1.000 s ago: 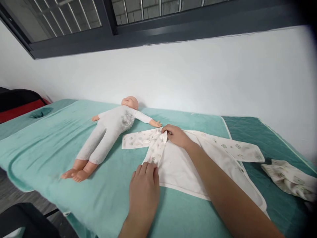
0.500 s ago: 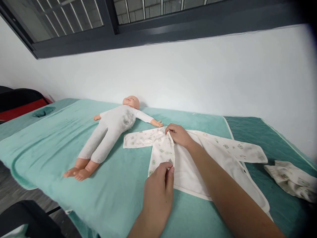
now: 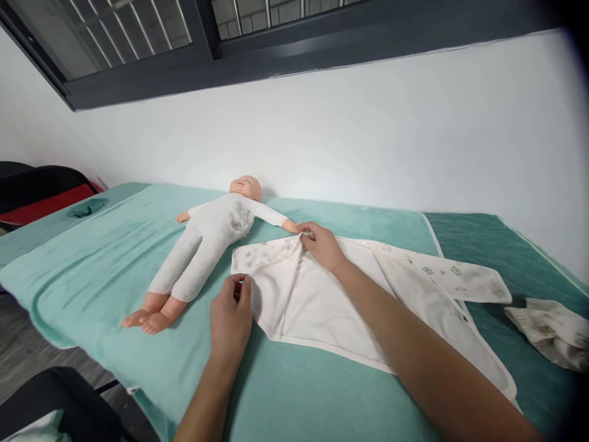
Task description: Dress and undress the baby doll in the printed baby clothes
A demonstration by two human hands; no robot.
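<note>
A white baby shirt (image 3: 329,307) with small printed patterns lies spread on the bed, its front open and the plain inside showing. My left hand (image 3: 232,313) pinches the edge of the shirt's left front panel, pulled out to the left. At the collar, near the top edge, my right hand (image 3: 322,245) has its fingers closed on the cloth. Just beyond it lies the baby doll (image 3: 214,224) on its back, in a white body suit, one hand close to my right fingers. The shirt's right sleeve (image 3: 469,282) is stretched out flat.
A crumpled patterned garment (image 3: 552,331) rests at the right on a darker green cover (image 3: 478,245). Light green cloth (image 3: 115,264) covers the bed, which stands against a white wall (image 3: 345,135). Black chairs (image 3: 55,405) are at the lower left and far left.
My left hand has moved left with the front panel, folding it open so its plain inside shows. My right hand has shifted slightly left along the collar.
</note>
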